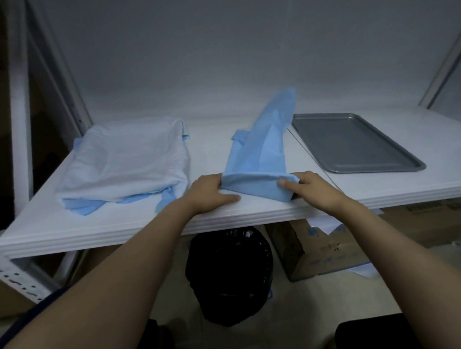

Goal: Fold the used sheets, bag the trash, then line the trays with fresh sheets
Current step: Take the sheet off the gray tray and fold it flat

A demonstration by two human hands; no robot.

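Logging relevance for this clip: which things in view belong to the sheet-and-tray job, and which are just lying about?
Part of the job:
- blue sheet, gripped by left hand and right hand
- pale sheet pile
- metal tray
- black trash bag

Just lying about:
- cardboard box under the shelf
- white shelf

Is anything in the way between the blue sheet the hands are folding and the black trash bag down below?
Yes. The blue sheet lies on the white shelf, and the black trash bag sits under it. The shelf board is between them, so the sheet must come forward past the front edge.
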